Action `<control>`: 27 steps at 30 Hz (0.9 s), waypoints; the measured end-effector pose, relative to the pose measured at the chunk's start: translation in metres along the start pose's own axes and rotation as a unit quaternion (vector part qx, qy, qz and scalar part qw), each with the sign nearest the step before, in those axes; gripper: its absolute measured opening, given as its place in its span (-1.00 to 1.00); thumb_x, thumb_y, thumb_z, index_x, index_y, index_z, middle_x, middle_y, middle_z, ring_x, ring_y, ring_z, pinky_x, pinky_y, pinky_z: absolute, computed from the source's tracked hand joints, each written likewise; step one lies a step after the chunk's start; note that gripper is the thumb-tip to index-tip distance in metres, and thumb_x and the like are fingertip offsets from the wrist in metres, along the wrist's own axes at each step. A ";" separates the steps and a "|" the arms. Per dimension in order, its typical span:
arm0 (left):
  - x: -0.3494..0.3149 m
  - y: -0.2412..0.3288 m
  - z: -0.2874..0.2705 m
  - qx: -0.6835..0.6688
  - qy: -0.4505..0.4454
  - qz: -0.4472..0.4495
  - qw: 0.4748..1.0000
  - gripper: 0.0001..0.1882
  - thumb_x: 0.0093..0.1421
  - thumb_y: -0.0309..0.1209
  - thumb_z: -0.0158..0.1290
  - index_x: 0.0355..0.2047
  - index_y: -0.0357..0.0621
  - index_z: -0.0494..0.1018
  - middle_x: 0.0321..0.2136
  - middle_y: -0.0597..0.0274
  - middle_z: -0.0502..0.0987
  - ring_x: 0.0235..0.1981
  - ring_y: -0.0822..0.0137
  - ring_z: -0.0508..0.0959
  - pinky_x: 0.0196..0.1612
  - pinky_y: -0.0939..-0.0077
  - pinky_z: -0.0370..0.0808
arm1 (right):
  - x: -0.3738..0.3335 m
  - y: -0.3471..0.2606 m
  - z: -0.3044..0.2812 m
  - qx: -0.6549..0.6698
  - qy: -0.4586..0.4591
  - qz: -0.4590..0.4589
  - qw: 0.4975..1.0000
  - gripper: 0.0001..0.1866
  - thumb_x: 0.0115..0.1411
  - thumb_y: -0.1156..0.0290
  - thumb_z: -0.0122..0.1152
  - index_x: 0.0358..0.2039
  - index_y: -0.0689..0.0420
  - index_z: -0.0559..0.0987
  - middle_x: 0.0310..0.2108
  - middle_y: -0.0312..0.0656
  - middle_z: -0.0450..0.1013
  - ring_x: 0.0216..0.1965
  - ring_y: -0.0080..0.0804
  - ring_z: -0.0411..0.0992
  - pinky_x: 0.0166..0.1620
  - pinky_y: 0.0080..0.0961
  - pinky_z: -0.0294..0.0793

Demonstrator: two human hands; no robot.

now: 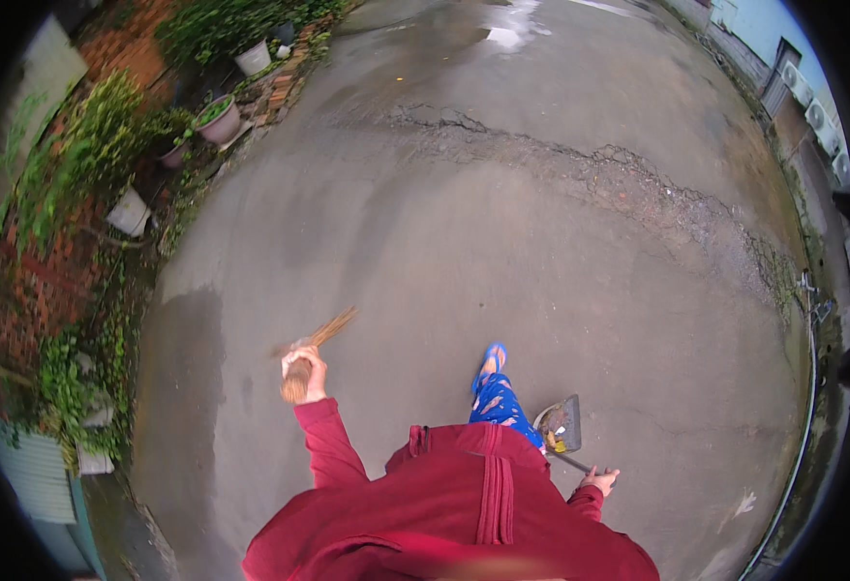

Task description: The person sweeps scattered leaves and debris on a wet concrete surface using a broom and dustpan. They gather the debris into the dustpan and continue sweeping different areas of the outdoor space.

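Note:
My left hand (314,368) is wrapped round the thick bound end of a straw hand broom (334,326). The broom's thin bristle tips point away to the right, above the concrete. On my right side, my right hand (597,477) grips the dark handle of a long-handled dustpan (573,412). The grey pan sits beside my leg, with brown debris (553,422) and a yellow leaf (561,446) in it. Part of the pan is hidden behind my blue trousers (502,399).
Wet grey concrete (425,242) stretches ahead, crossed by a rough broken crack (619,169). Potted plants, including a pink pot (219,120), and bricks line the left edge. A pale pipe (801,436) runs along the right edge, near a wall with air-conditioning units (817,116).

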State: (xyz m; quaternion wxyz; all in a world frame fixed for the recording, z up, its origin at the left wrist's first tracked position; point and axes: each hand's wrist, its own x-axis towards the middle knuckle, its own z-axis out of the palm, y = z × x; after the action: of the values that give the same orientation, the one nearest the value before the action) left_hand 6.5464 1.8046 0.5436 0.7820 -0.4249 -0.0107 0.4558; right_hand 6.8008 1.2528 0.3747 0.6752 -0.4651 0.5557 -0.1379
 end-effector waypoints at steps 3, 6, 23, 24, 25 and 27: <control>0.058 -0.044 -0.006 0.123 0.078 -0.091 0.985 -0.42 -0.10 -0.57 -0.06 -0.08 -0.47 -0.06 -0.67 0.23 0.30 -0.68 0.43 0.35 -0.62 0.61 0.42 | -0.011 0.007 0.089 -0.015 0.007 -0.003 1.000 -0.58 0.02 0.16 0.08 -0.20 0.19 0.34 -0.18 -0.19 0.31 -0.14 -0.27 0.25 -0.20 -0.30 0.40; 0.113 -0.088 -0.008 0.185 0.124 -0.098 0.970 -0.34 -0.10 -0.57 -0.06 -0.03 -0.48 -0.15 -0.67 0.22 0.29 -0.69 0.42 0.34 -0.62 0.62 0.42 | -0.024 0.006 0.177 -0.017 -0.004 -0.011 1.000 -0.58 0.01 0.17 0.10 -0.19 0.18 0.34 -0.20 -0.17 0.32 -0.14 -0.29 0.25 -0.22 -0.26 0.40; 0.491 -0.234 0.018 0.404 0.209 -0.012 0.891 -0.57 -0.12 -0.54 -0.03 -0.25 -0.33 0.06 -0.69 0.39 0.21 -0.67 0.56 0.24 -0.59 0.75 0.29 | -0.114 0.021 0.564 -0.011 -0.079 -0.042 0.996 -0.58 0.07 0.18 0.03 -0.16 0.23 0.31 -0.15 -0.13 0.25 -0.15 -0.27 0.22 -0.27 -0.37 0.45; 0.517 -0.250 0.022 0.394 0.212 -0.016 0.894 -0.58 -0.12 -0.52 -0.03 -0.25 -0.29 0.08 -0.69 0.40 0.19 -0.67 0.56 0.22 -0.60 0.75 0.28 | -0.119 0.017 0.585 -0.001 -0.046 -0.034 0.998 -0.57 0.07 0.18 0.03 -0.16 0.24 0.30 -0.15 -0.12 0.24 -0.15 -0.27 0.22 -0.28 -0.38 0.46; 0.547 -0.269 0.023 0.429 0.196 -0.039 0.881 -0.59 -0.11 -0.51 -0.04 -0.24 -0.28 0.09 -0.69 0.40 0.18 -0.67 0.57 0.21 -0.60 0.75 0.26 | -0.123 0.012 0.606 -0.013 -0.095 -0.034 0.995 -0.55 0.07 0.18 0.03 -0.15 0.26 0.28 -0.14 -0.10 0.24 -0.17 -0.24 0.22 -0.28 -0.39 0.46; 0.597 -0.305 0.025 0.458 0.202 -0.072 0.863 -0.63 -0.10 -0.49 -0.06 -0.24 -0.26 0.14 -0.68 0.40 0.16 -0.68 0.58 0.20 -0.62 0.76 0.23 | -0.131 0.004 0.650 -0.019 -0.115 -0.052 0.992 -0.53 0.06 0.15 0.03 -0.13 0.25 0.28 -0.13 -0.13 0.24 -0.23 -0.19 0.24 -0.29 -0.36 0.45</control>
State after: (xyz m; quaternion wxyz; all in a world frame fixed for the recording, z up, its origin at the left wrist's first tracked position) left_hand 7.0995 2.1840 0.5435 0.9041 -0.0998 0.3268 0.2565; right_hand 7.3258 1.6562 0.4206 0.7175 -0.5190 0.4517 -0.1082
